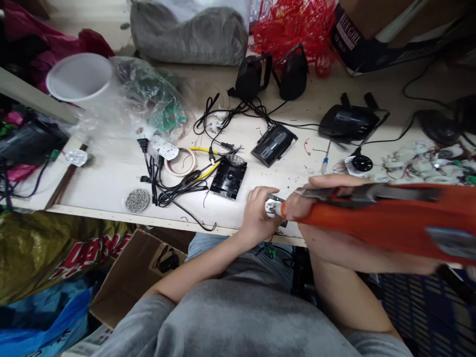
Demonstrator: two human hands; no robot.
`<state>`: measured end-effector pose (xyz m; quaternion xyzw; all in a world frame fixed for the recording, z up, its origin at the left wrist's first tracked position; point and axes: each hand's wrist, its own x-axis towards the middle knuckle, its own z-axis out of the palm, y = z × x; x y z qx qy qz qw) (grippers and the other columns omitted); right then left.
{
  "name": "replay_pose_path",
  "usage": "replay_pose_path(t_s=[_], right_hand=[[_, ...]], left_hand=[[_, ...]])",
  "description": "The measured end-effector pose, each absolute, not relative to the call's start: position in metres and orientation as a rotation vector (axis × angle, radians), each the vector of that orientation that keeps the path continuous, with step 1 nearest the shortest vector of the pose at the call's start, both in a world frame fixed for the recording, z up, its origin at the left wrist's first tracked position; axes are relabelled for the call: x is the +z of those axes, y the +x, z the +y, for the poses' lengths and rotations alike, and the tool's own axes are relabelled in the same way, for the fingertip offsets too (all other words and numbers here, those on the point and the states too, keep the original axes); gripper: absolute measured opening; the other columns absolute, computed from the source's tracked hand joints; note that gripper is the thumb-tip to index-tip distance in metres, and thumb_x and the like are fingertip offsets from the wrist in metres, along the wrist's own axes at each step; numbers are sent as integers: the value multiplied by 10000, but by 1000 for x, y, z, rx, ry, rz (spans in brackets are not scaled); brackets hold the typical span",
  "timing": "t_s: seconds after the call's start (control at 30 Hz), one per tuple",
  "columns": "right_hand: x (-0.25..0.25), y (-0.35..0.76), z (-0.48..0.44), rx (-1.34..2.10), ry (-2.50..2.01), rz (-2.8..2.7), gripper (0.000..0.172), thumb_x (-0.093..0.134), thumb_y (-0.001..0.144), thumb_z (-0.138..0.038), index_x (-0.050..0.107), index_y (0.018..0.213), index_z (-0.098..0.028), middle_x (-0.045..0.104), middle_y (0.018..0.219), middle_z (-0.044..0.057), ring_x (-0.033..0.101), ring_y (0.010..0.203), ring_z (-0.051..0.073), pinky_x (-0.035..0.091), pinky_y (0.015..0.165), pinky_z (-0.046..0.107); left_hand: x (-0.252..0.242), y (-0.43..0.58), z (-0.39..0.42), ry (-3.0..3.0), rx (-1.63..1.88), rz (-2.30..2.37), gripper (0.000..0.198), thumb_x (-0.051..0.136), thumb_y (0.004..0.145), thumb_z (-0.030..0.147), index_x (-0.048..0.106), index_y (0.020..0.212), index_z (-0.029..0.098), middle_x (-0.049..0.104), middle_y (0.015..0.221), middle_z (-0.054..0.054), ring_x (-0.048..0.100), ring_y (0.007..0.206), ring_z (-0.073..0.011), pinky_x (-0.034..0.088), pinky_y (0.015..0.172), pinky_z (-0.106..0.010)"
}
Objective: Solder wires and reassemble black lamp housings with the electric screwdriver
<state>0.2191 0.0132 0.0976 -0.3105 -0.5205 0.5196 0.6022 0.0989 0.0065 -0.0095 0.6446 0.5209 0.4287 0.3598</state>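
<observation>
"Grey shirt (223, 322) fills the bottom of the view. What do the hands have?"

"Right hand (320, 198) is wrapped around an orange-handled tool (375, 218), its fingers (327, 181) closed on the handle and its front end touching a small white part (270, 208)."

"And the left hand (256, 215)?"

"Its fingers curl shut around that white part, just behind the front edge of the white workbench (111, 183). How the part sits under them, I can't tell."

"What's close by?"

"Just left of the hands lies a black plastic housing (228, 176). Behind it sits a black device (274, 145) with cables."

"Further left?"

"A roll of tape (180, 162), yellow wire (204, 171) and tangled black cables (178, 191), with a dish of steel balls (137, 200) near the front edge."

"Right side?"

"A heap of white parts (420, 166) toward the back right corner."
</observation>
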Motion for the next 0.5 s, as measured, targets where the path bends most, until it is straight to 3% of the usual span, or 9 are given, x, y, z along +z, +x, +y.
replay_pose_path(t_s=[0.13,0.27,0.4,0.5], right_hand=[[75,206,21,1144,-777,-1067,610,386,860,-732,763,1021,-280,672,726,62,628,619,278,514,695,496],[64,208,20,1167,-713,-1062,579,430,833,-707,742,1089,-292,688,792,68,615,623,285,479,662,480],[71,205,19,1230,-659,-1126,607,452,821,-700,749,1105,-253,641,686,55,546,531,253,466,601,456],[75,199,20,1224,-701,-1102,592,407,821,-732,756,1004,-290,619,661,51,569,560,273,494,663,484]], left_hand=[[-10,99,6,1607,1088,1356,462,775,640,73,537,1010,216,628,1038,-37,586,984,-236,463,834,-360],[-9,99,5,1567,1067,1372,486,793,624,71,533,1008,215,627,1033,-34,590,979,-231,462,822,-350],[-9,99,6,1564,1026,1398,489,800,614,78,534,999,220,631,1029,-27,596,987,-234,464,822,-351],[-11,100,6,1568,1023,1396,499,798,613,77,550,1021,219,637,1044,-31,603,999,-241,474,840,-362]])
